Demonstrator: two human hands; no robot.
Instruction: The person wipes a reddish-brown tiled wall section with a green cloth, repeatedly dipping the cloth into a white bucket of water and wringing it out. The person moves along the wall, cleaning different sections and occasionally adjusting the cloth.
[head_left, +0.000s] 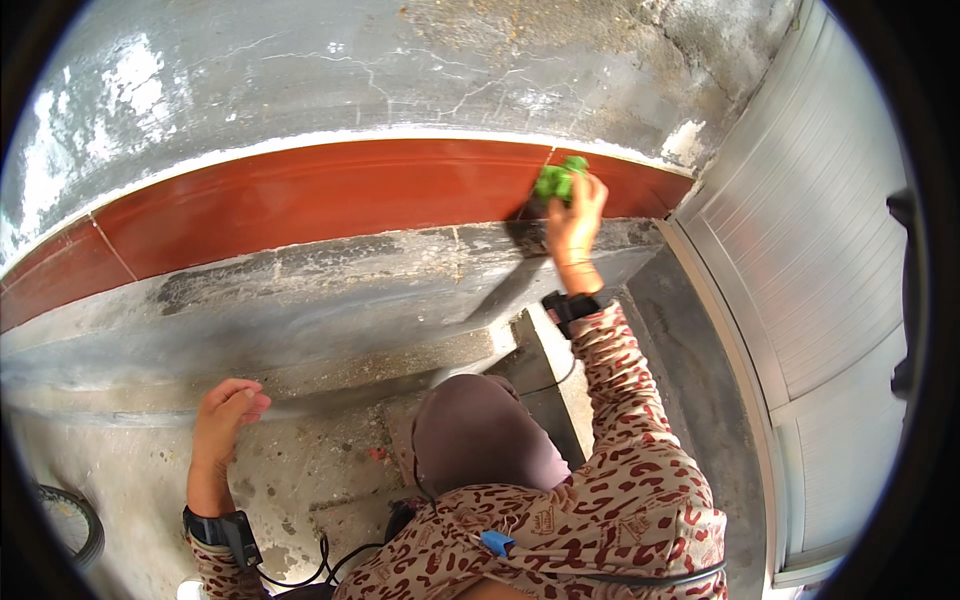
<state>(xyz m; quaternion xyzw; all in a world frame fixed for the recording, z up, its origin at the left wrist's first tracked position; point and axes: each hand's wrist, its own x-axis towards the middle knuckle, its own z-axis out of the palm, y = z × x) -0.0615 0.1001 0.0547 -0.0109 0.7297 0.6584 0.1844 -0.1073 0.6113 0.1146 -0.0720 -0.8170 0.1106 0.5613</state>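
A crumpled green cloth (556, 183) is gripped in my right hand (577, 217), against or just over the red tiled strip (337, 195) along the top of a ledge. Motion blurs the cloth and fingers slightly, and my palm is hidden. My left hand (225, 416) hangs at the lower left, above the concrete floor. Its fingers are bent, and nothing shows in it. Each wrist wears a black strapped device.
Below the tiles runs a grey concrete ledge (300, 330). A cracked grey wall surface (360, 82) lies beyond them. A ribbed metal door (817, 247) borders the right side. A wheel (71, 525) stands at lower left. Black cables (322, 562) trail near my body.
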